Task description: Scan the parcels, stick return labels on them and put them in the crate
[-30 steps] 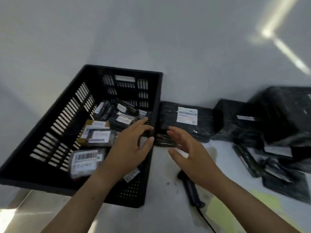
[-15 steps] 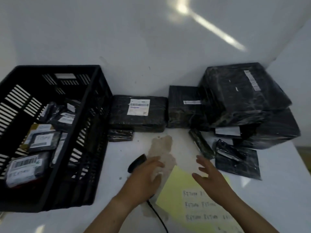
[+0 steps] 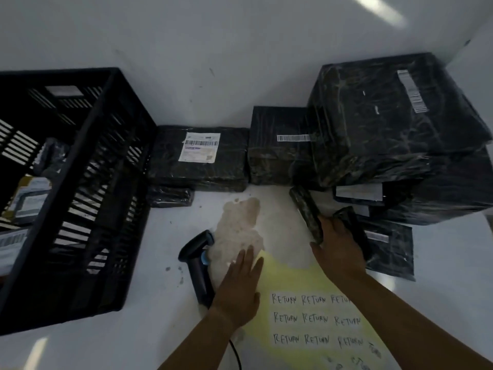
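Fingers R (image 3: 327, 227): over slim parcel (image 3: 306, 212), grip unclear.
Fingers L (image 3: 248, 260): straight, empty.
Parcel axis: 11–5 o'clock; R hand (image 3: 338, 255) nearer.
Scanner (image 3: 198, 263): 9 o'clock of L hand (image 3: 237, 287).

Single feed, from a head-worn wide-angle camera. It looks forward and steeply down onto a white table (image 3: 165, 329) from over the table's near side. Range is close. The left hand (image 3: 237, 287) and right hand (image 3: 337, 252) reach up from the bottom edge and fill much of the lower middle of the frame. The camera faces a white wall (image 3: 213, 49), which takes roughly the upper third. The crate (image 3: 106, 169) runs off the left edge. The black parcels (image 3: 394, 124) are stacked at upper right and clipped by the right edge. The label sheet (image 3: 314, 316) is cut off at the bottom. I note that straight edges bow near the borders.
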